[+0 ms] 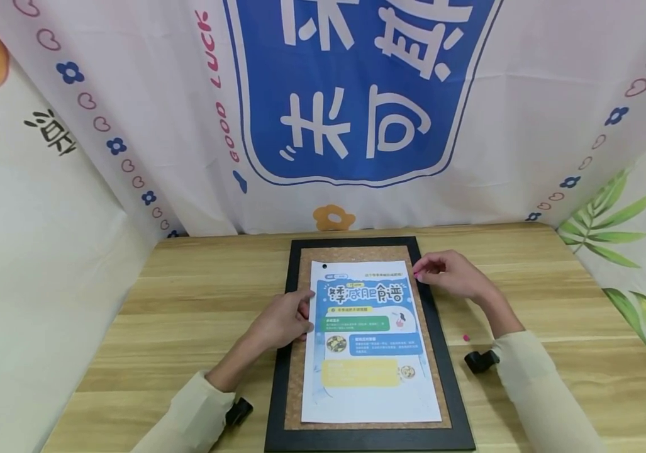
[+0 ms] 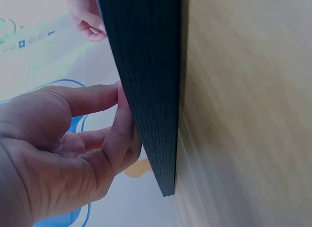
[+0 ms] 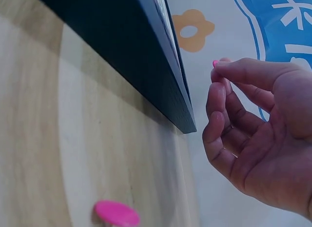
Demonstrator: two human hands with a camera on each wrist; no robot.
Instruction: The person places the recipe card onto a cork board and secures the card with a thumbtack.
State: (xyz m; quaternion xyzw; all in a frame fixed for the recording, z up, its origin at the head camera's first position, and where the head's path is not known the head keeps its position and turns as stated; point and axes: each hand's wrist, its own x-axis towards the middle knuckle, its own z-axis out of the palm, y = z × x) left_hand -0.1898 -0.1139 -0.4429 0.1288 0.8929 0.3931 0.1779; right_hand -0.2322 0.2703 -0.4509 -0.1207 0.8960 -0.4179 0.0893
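Note:
A printed sheet with blue, green and yellow blocks lies on a black-framed cork board. A black pin sits at its upper left corner. My left hand holds the sheet's left edge with thumb and fingers; in the left wrist view the frame's side hides the fingertips. Near the sheet's upper right corner, my right hand pinches a small pink pushpin between thumb and forefinger, above the frame's right side.
A second pink pushpin lies on the wooden table, right of the board. Behind the table hangs a printed white cloth. Black wrist cameras sit at both sleeve cuffs.

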